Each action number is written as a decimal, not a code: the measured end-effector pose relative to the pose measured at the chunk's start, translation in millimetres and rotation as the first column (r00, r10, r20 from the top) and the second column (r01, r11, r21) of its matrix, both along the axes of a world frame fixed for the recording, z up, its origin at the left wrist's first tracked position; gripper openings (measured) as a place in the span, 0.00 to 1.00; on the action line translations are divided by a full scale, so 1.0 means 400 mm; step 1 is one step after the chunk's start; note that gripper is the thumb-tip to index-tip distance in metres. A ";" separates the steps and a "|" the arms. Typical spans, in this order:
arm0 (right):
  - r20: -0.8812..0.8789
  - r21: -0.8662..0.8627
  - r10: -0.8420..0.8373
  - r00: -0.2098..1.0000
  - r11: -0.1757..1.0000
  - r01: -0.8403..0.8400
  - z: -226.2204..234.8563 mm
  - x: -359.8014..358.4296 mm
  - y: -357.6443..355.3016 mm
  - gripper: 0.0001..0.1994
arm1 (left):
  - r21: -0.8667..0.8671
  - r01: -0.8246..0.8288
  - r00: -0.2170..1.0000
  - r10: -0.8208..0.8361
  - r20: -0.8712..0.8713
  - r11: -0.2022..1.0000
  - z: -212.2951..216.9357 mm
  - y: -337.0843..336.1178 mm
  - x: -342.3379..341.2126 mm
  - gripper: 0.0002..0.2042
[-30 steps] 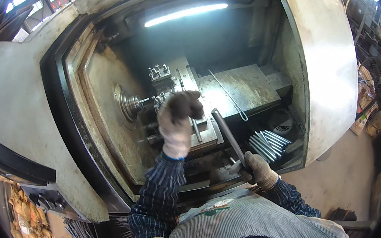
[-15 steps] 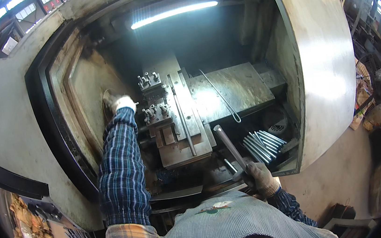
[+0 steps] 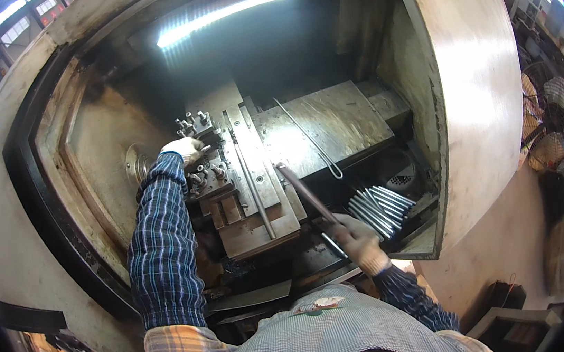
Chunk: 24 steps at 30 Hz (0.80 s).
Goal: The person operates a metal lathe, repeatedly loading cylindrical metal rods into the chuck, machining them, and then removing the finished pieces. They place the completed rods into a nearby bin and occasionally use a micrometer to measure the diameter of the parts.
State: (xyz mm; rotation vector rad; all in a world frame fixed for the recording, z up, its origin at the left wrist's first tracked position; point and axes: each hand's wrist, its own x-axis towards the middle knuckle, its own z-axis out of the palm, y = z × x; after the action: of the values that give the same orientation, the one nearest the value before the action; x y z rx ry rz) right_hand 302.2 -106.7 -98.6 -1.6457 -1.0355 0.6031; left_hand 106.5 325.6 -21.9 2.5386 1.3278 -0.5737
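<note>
left hand [image 3: 183,147], gloved in white, is stretched deep into the lathe, resting at the chuck [image 3: 136,166] just at its 9 o'clock side; whether its fingers are curled round anything there i cannot tell, the glove hides it. right hand [image 3: 357,240], also gloved, is closed around the lower end of a long dark metal bar [image 3: 306,193], which slants up toward 11 o'clock over the carriage. just at 2 o'clock of that hand lies a bundle of bright steel rods [image 3: 379,206], fanned out in the tray at the machine's lower right. between the two hands sits the tool post [image 3: 207,177] with its bolts sticking up, and the greasy carriage slide [image 3: 255,186] running toward 6 o'clock. beyond it, at 12 o'clock from the right hand, a flat stained bed plate [image 3: 324,122] carries a thin bent wire hook [image 3: 313,141]. the open sliding door [image 3: 473,84] of the enclosure curves up the right side, worn and pale. a tube lamp [image 3: 225,14] glows across the top of the dark cabin. outside, at 3 o'clock, a workshop fan [image 3: 554,124] is only half readable near the rim, and the clutter at 7 o'clock is too blurred to name. the chuck's jaws are mostly hidden behind the left sleeve.
</note>
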 end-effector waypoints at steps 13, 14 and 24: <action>-0.162 -0.379 -0.050 0.986 0.925 -0.015 0.027 0.020 -0.020 0.14 | 0.253 0.389 0.852 -0.451 0.266 0.885 0.076 -0.196 0.377 0.20; -0.218 -0.389 -0.070 0.973 0.921 -0.021 0.033 0.015 -0.018 0.15 | 0.448 0.402 0.721 -0.578 0.383 0.799 0.077 -0.205 0.377 0.20; -0.218 -0.218 0.012 0.976 0.974 -0.060 0.045 -0.003 0.155 0.17 | 0.368 -0.213 0.005 -0.375 0.927 0.905 0.390 -0.594 0.085 0.15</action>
State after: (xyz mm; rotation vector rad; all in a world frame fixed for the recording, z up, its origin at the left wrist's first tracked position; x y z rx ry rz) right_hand 301.1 -44.8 -80.6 -1.7126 -0.8638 0.9301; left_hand 140.5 88.0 134.0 2.1593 0.6093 1.5728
